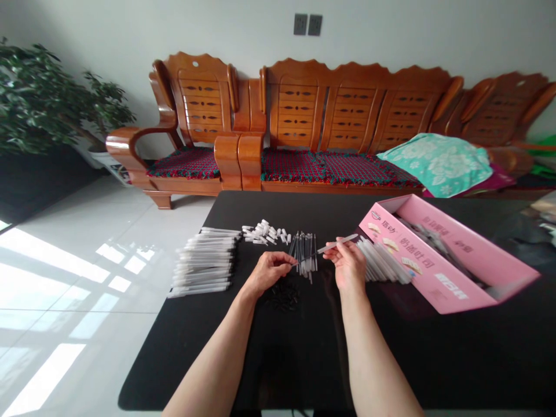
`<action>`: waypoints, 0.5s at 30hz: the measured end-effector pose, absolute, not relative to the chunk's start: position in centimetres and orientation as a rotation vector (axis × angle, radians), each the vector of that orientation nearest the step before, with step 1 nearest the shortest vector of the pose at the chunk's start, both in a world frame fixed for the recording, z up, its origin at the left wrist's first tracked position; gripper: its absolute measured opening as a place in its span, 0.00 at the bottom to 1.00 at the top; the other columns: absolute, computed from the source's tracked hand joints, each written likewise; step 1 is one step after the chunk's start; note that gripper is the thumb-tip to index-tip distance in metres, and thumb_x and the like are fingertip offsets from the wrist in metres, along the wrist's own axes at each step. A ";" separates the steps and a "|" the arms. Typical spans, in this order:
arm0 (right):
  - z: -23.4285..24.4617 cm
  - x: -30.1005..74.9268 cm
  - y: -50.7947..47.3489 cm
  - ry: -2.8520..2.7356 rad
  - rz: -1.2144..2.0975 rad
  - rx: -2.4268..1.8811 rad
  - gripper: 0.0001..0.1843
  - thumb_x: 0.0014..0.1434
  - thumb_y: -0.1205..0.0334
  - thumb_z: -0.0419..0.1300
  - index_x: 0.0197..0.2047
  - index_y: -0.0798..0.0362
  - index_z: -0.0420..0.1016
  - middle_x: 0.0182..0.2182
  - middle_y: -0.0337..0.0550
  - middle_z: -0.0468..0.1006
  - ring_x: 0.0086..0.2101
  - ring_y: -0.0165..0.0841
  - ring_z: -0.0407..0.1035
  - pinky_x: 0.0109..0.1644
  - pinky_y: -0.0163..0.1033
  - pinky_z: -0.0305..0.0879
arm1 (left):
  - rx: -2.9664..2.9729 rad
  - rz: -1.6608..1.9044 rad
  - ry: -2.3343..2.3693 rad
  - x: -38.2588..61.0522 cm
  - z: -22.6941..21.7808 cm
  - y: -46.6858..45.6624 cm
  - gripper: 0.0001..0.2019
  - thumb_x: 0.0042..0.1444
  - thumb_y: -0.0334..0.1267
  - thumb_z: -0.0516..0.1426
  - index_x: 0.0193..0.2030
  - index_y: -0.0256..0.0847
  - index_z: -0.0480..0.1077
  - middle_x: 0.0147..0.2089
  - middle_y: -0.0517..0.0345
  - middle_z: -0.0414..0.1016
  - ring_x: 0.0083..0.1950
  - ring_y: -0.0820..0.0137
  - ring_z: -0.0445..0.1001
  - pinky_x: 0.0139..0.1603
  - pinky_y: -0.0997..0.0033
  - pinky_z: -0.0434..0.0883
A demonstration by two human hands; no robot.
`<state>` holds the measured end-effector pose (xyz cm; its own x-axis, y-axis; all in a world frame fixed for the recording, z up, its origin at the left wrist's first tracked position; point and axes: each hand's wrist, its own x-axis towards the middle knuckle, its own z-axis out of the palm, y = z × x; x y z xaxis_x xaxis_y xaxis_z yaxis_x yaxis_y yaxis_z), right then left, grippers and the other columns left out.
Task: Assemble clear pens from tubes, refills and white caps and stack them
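My left hand (273, 269) pinches a thin pen refill (307, 257), dark in its middle. Its far end meets the open end of a translucent white pen barrel (341, 243); whether it has entered the barrel I cannot tell. Closed around that barrel is my right hand (348, 263). Between and behind the hands lies a bunch of refills (306, 246). Small black pen parts (283, 295) are heaped below my left hand. White pen caps (264, 231) lie behind it. Beside my right hand is a row of empty-looking barrels (384, 263).
Pens with black ends (204, 260) form a stack at the left of the black table (299, 370). A pink box (438, 260) with grey contents stands at the right. Beyond the table is a wooden bench (299, 116) with a turquoise cloth (438, 162); a plant (47, 98) stands at left.
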<state>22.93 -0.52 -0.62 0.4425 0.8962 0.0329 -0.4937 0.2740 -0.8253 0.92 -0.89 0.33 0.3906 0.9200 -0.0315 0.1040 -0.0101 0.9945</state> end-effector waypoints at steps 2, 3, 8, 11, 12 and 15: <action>-0.5 22.2 -0.7 -0.605 1.054 -0.863 0.15 0.46 0.62 0.71 0.37 0.56 0.74 0.26 0.45 0.83 0.21 0.33 0.76 0.24 0.34 0.75 | 1.405 0.870 0.889 1.1 0.2 -0.9 0.13 0.53 0.38 0.61 0.42 0.33 0.78 0.28 0.58 0.72 0.27 0.76 0.66 0.29 0.77 0.63; -0.4 21.8 -0.8 -0.630 1.087 -0.871 0.14 0.47 0.62 0.70 0.37 0.56 0.74 0.26 0.45 0.83 0.21 0.33 0.76 0.24 0.35 0.75 | 1.374 0.882 0.833 1.2 0.0 -1.0 0.14 0.53 0.39 0.62 0.44 0.33 0.78 0.29 0.57 0.73 0.28 0.76 0.67 0.30 0.77 0.64; -0.3 20.3 -1.4 -0.735 1.249 -0.891 0.13 0.49 0.62 0.70 0.36 0.55 0.73 0.26 0.44 0.83 0.21 0.33 0.76 0.25 0.36 0.76 | 1.160 0.987 0.673 2.2 -0.3 -1.2 0.18 0.49 0.40 0.67 0.46 0.33 0.74 0.33 0.56 0.74 0.31 0.73 0.73 0.35 0.73 0.71; -0.4 20.0 -1.5 -0.749 1.305 -0.891 0.13 0.49 0.61 0.70 0.36 0.55 0.73 0.27 0.45 0.83 0.21 0.33 0.77 0.26 0.36 0.76 | 1.052 1.052 0.690 2.8 0.0 -1.4 0.21 0.45 0.40 0.70 0.44 0.35 0.72 0.34 0.57 0.73 0.30 0.72 0.75 0.35 0.70 0.75; -0.4 20.0 -1.5 -0.746 1.321 -0.886 0.14 0.48 0.62 0.70 0.36 0.55 0.73 0.27 0.45 0.83 0.22 0.34 0.77 0.26 0.36 0.76 | 1.029 1.065 0.700 3.0 0.1 -1.5 0.21 0.44 0.40 0.70 0.43 0.35 0.71 0.34 0.58 0.73 0.30 0.72 0.76 0.35 0.69 0.76; -0.5 20.3 -1.4 -0.718 1.372 -0.857 0.13 0.48 0.63 0.71 0.35 0.55 0.74 0.27 0.46 0.84 0.23 0.36 0.78 0.26 0.37 0.77 | 1.016 1.096 0.731 3.1 0.3 -1.4 0.22 0.43 0.41 0.71 0.41 0.35 0.70 0.34 0.58 0.74 0.29 0.71 0.76 0.33 0.69 0.76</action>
<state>20.33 -1.35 -0.48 0.0828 0.9952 -0.0522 -0.5246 -0.0010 -0.8514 3.14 -1.41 0.27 0.3147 0.9492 0.0025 -0.3630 0.1179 0.9243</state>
